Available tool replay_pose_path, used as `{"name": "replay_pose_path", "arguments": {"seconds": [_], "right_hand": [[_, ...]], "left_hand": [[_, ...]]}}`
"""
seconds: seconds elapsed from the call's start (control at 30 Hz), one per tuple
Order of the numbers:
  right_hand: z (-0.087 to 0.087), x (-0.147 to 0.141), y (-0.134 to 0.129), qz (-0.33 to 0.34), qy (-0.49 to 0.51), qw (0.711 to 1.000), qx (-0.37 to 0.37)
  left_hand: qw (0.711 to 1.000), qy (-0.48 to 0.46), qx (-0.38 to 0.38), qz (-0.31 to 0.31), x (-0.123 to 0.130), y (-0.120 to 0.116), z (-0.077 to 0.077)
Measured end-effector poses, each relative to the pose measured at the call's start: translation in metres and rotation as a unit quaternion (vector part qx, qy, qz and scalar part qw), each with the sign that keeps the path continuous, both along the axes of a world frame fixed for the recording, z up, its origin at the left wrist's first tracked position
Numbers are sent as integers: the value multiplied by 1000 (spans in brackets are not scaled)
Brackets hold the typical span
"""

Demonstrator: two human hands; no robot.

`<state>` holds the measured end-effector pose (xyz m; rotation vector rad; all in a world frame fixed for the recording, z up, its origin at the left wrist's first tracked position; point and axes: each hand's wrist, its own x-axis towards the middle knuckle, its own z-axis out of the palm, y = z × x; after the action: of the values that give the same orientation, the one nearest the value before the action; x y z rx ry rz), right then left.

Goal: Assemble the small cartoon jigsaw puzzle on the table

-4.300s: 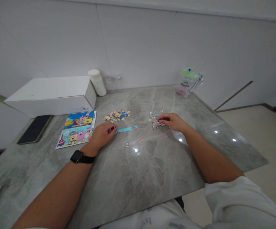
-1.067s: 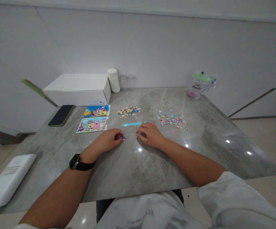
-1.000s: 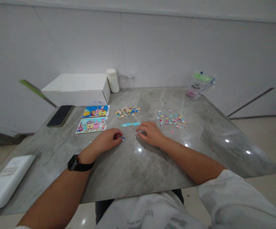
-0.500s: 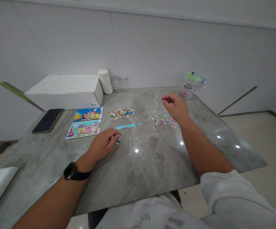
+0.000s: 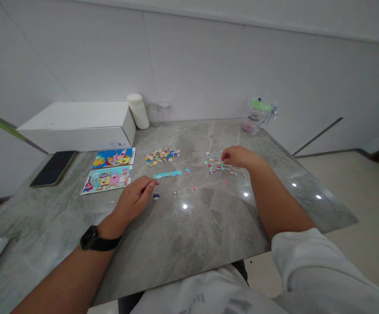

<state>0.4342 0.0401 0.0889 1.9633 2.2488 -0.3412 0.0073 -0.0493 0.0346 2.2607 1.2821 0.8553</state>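
Note:
My left hand point(image 5: 137, 195) rests on the table, fingers loosely bent and thumb a little apart, with nothing visible in it. Just past its fingertips lies a joined light-blue strip of puzzle pieces point(image 5: 168, 174), and a small blue piece point(image 5: 187, 171) sits off the strip's right end. A dark blue puzzle piece point(image 5: 156, 196) is beside the left thumb. Over the loose pile of puzzle pieces point(image 5: 213, 167) on the right, my right hand point(image 5: 237, 156) has its fingertips pinched together; whatever is between them is hidden. Single pieces, a pale one point(image 5: 175, 193) and pink ones point(image 5: 192, 189), lie nearer me.
Another heap of puzzle pieces point(image 5: 162, 156) lies mid-table. Two cartoon picture cards point(image 5: 107, 179), a phone point(image 5: 53, 168) and a white box point(image 5: 74, 138) are at left. A white bottle point(image 5: 138, 112) and clear glasses point(image 5: 165, 113) stand by the wall; a plastic bag point(image 5: 257, 117) sits back right.
My right hand has come down and nearer, from above the table's far side onto the right-hand pile. My left hand has stayed by the blue strip. The view has shifted slightly right.

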Motion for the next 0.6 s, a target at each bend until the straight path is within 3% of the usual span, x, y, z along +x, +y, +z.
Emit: {"name": "replay_pose_path", "arguments": {"seconds": [0.2, 0.6], "right_hand": [[-9, -17, 1, -13, -59, 997, -55], [-33, -19, 8, 11, -65, 996, -64]], "left_hand": [[1000, -4, 12, 1, 0, -2, 2], [996, -19, 43, 70, -3, -1, 5]]}}
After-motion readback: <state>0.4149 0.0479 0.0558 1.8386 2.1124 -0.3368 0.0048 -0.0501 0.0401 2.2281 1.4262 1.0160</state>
